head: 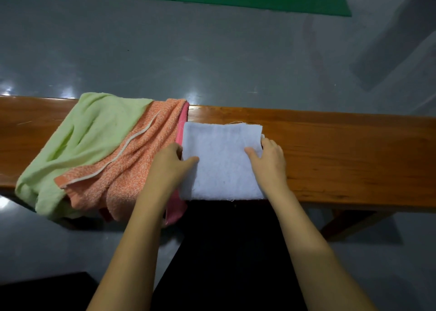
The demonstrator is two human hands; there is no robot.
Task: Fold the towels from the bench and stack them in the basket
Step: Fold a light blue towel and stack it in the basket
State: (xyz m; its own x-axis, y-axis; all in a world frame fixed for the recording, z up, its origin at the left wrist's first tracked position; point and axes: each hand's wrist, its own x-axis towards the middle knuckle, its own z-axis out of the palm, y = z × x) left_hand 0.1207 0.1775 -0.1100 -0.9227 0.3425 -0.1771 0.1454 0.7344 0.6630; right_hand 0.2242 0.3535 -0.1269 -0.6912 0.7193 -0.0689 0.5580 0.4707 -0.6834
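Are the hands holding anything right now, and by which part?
Both grip the folded pale blue terry towel on the wooden bench: left hand at its left edge, right hand at its right edge.

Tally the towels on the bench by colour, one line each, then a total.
White towel: 1
Green towel: 1
Orange towel: 1
Pink towel: 1
Total: 4

white towel [221, 162]: folded, flat on bench [342, 150] | green [89, 133], orange [141, 159] towels: crumpled
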